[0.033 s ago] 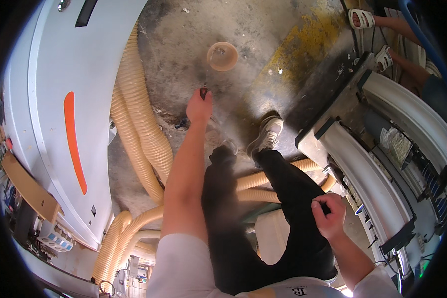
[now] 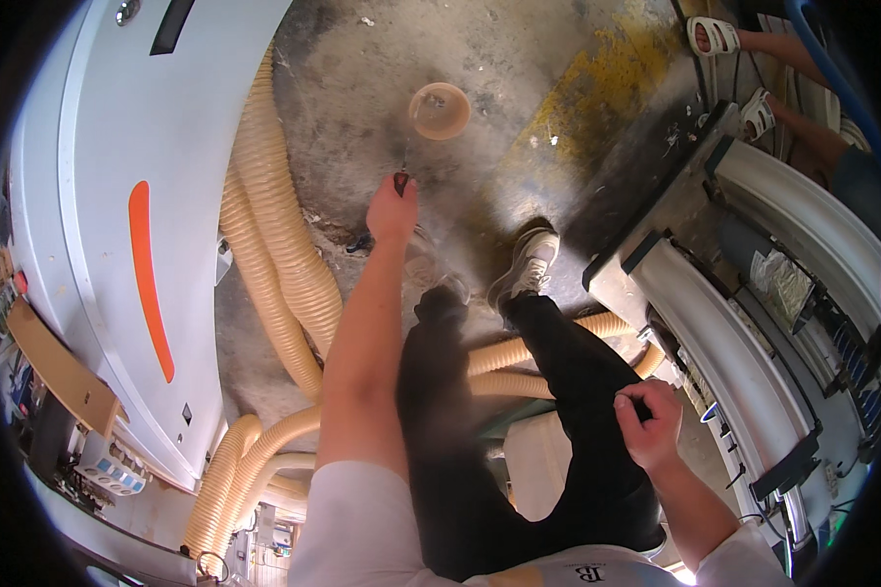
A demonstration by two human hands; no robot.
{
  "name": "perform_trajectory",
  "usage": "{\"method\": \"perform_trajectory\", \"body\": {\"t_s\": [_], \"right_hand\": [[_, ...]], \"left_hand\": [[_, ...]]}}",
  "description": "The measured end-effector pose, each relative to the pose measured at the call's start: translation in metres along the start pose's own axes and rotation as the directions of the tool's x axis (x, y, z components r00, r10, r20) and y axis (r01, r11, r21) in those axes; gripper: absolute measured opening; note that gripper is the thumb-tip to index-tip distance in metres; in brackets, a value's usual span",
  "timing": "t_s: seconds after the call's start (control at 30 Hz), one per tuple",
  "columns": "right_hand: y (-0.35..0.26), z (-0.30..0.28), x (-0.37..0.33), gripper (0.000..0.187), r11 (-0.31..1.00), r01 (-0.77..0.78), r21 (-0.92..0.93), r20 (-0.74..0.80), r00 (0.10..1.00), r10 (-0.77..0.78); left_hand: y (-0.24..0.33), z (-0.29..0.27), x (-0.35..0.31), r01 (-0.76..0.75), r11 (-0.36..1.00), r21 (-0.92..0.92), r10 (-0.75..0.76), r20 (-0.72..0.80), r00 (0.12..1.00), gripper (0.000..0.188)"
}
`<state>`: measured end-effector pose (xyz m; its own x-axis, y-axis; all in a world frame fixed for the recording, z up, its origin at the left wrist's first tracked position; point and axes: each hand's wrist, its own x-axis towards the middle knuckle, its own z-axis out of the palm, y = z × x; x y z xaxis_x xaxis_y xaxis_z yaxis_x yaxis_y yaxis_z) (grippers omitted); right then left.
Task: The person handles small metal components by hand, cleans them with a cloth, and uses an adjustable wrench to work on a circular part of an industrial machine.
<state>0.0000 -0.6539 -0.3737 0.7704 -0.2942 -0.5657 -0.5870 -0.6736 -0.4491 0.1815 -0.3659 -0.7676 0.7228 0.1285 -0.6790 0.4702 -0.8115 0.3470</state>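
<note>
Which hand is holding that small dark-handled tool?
The left hand, stretched toward the peach bowl, grips the tool; the right hand instead sits curled beside the dark trousers.

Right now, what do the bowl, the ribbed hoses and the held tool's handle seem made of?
Bowl: probably plastic, smooth; its peach wall looks thin and even.
Ribbed hoses: likely flexible plastic, softly shiny; their yellowish ridged walls bend in curves.
Tool's handle: perhaps plastic or rubber; dark with some red, too small to tell its finish.

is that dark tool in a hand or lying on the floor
In the left hand, which is closed around the dark tool; part of it shows beyond the fist, toward the round tub.
</note>
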Motion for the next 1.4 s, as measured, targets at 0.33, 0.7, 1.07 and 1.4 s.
{"method": "perform_trajectory", "body": {"t_s": [0.33,0.7,1.07,1.4], "right_hand": [[0.002,-0.004,0.000,0.005,0.997,-0.070,0.038,0.013,0.997,0.070],[0.001,-0.006,0.007,0.005,0.996,-0.081,0.029,0.013,0.997,0.080],[-0.005,0.056,0.189,0.013,0.969,0.048,0.241,0.217,0.971,-0.101],[0.006,0.214,0.422,0.029,0.965,0.248,-0.080,0.089,0.966,-0.241]], "left_hand": [[0.024,-0.029,0.017,-0.062,0.971,0.230,0.051,0.057,0.997,0.035],[0.034,-0.031,0.015,-0.107,0.959,0.261,0.094,0.061,0.994,0.027],[0.000,-0.004,0.026,-0.222,0.975,0.004,0.222,-0.004,0.975,0.033],[-0.012,0.007,0.029,-0.231,0.968,-0.098,0.234,0.014,0.972,0.034]]}}
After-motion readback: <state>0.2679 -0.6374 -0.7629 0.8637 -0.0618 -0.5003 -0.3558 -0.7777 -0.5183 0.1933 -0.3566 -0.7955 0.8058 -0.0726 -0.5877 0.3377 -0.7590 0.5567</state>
